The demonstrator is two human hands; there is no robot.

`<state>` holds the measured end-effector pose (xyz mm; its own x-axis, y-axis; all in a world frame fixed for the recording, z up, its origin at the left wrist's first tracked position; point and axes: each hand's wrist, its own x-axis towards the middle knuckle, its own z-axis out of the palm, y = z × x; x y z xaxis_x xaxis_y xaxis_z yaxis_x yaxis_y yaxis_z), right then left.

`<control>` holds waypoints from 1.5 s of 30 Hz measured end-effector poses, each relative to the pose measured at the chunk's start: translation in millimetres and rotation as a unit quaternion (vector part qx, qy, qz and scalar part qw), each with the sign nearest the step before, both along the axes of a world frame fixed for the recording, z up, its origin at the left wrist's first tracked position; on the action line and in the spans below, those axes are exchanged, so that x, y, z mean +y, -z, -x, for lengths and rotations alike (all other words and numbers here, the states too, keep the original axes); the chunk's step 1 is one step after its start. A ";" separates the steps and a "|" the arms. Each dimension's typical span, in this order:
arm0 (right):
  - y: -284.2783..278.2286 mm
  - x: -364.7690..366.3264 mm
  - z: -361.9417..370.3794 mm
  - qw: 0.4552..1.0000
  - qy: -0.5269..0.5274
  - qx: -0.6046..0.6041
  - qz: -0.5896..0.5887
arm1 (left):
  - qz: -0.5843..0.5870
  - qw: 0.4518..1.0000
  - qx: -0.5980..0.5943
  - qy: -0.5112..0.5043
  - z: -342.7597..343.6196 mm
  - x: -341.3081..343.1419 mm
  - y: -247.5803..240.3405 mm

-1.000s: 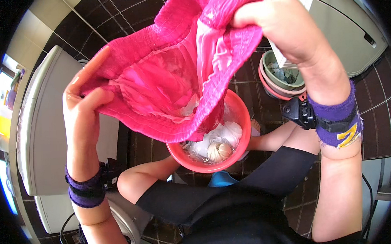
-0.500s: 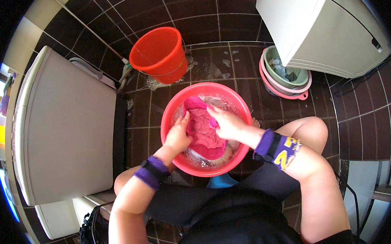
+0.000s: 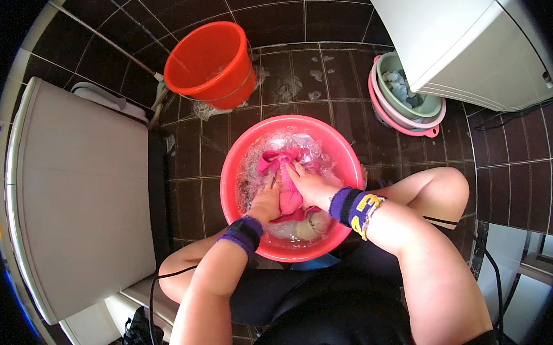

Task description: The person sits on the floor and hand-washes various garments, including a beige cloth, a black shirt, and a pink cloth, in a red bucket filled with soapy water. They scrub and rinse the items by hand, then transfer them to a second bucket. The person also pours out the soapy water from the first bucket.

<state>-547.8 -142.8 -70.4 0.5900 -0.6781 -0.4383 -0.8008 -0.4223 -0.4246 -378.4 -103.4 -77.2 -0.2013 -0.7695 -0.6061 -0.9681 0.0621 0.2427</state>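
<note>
A bright pink cloth [image 3: 290,199] lies bunched in sudsy water inside a round pink-red basin [image 3: 229,199]. My left hand [image 3: 266,200] grips its left side, fingers pointing down into the folds. From the right, my right hand [image 3: 311,186] is closed on the same cloth, close beside the left. Some fingertips are hidden by fabric and foam. Close to the basin's near side, a beige bundled cloth [image 3: 314,226] sits partly under the water. Each wrist wears a purple band.
An orange-red bucket [image 3: 213,70] stands at the back left beside a long-handled pole [image 3: 113,44]. Stacked basins [image 3: 431,107] holding clothes sit near a white cabinet-like appliance [image 3: 469,53]. A large grey-topped unit [image 3: 89,193] fills the left. Dark tiled floor [image 3: 355,126] shows wet patches.
The pink cloth, spread wide between both hands before, is now bunched and lowered into the water. My hands have come closer together, and more foam shows. The view has shifted slightly.
</note>
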 end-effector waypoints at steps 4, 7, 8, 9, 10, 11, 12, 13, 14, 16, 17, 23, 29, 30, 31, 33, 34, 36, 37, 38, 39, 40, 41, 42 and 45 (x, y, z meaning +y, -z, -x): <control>14.9 -3.7 -5.4 1.000 0.019 -0.022 -0.004 | -0.033 0.999 -0.016 -0.005 2.1 -5.5 10.3; 23.6 -8.2 -18.4 0.998 0.039 -0.038 -0.018 | -0.048 0.998 -0.005 0.035 -15.3 -6.5 34.0; 46.8 -10.2 -7.9 0.998 0.043 -0.035 0.004 | -0.076 0.997 -0.002 0.028 -3.3 -13.9 32.2; 54.7 -11.5 -8.3 0.998 0.037 -0.039 0.026 | -0.104 0.995 -0.006 0.011 1.1 -18.8 20.9; 62.7 -12.0 -8.4 0.994 0.097 -0.048 -0.033 | -0.131 0.991 -0.009 -0.007 4.3 -21.2 15.2; 61.3 -13.0 -18.7 0.983 0.150 -0.064 -0.085 | -0.090 0.996 0.010 0.021 -10.5 -13.8 41.6; 76.0 -18.4 -13.0 0.984 0.164 -0.037 -0.054 | -0.042 0.996 0.037 0.071 -14.4 -14.7 89.3; 74.6 -18.4 -14.6 0.989 0.140 -0.031 -0.038 | -0.038 0.996 0.029 0.077 -17.2 -13.5 95.2; 69.6 -18.8 -17.3 0.993 0.115 -0.027 -0.020 | -0.033 0.996 0.020 0.081 -20.8 -12.3 98.4; 57.1 -23.4 -6.8 0.996 0.076 0.006 -0.043 | -0.109 0.992 -0.047 0.047 6.6 -20.9 49.3; 31.7 -27.9 -13.7 0.996 0.041 0.019 -0.077 | -0.096 0.993 -0.052 0.039 -1.8 -19.1 34.0; 5.1 -36.2 37.0 0.997 0.028 -0.033 0.068 | 0.125 0.988 0.081 -0.039 -26.1 -1.2 -7.9; -107.9 -53.6 66.4 0.946 0.196 -0.255 0.032 | 0.041 0.883 0.336 -0.325 -72.4 25.9 -116.2; -126.9 -54.9 69.2 0.939 0.179 -0.294 0.008 | 0.079 0.875 0.353 -0.320 -71.3 28.4 -133.4; -146.7 -55.9 72.9 0.929 0.161 -0.332 -0.017 | 0.116 0.866 0.369 -0.315 -69.4 30.5 -153.8; -193.0 -50.4 72.8 0.916 0.135 -0.378 -0.011 | 0.166 0.867 0.361 -0.301 -61.9 36.3 -204.3; -214.8 -47.0 67.3 0.902 0.125 -0.413 -0.019 | 0.182 0.862 0.362 -0.304 -64.3 43.2 -228.6; -258.4 -38.7 67.7 0.876 0.098 -0.473 -0.001 | 0.234 0.848 0.375 -0.293 -59.9 50.1 -266.8; -277.8 -35.3 70.4 0.866 0.080 -0.494 0.005 | 0.269 0.838 0.381 -0.283 -55.2 52.2 -283.8; -298.9 -30.7 75.4 0.856 0.077 -0.510 0.028 | 0.302 0.837 0.374 -0.263 -45.7 54.1 -307.8; -315.9 -27.6 77.5 0.846 0.073 -0.526 0.049 | 0.333 0.826 0.377 -0.253 -45.9 55.4 -321.1; -330.5 -29.9 78.8 0.835 0.070 -0.542 0.063 | 0.355 0.811 0.391 -0.250 -46.5 56.0 -334.4; -345.7 -31.0 82.9 0.825 0.069 -0.556 0.078 | 0.369 0.787 0.422 -0.257 -42.3 57.3 -348.1; -365.7 -23.6 81.9 0.823 0.076 -0.562 0.018 | 0.387 0.774 0.428 -0.262 -47.1 61.7 -359.4; -384.3 -20.8 83.4 0.803 0.065 -0.593 -0.001 | 0.435 0.720 0.478 -0.253 -55.7 64.7 -373.0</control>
<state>-631.2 -163.6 313.9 0.5175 -0.7681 0.3771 0.1293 -0.3654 -0.9218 -322.8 -38.7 295.8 0.2333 -0.8959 0.3780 -0.3371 0.2901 0.8957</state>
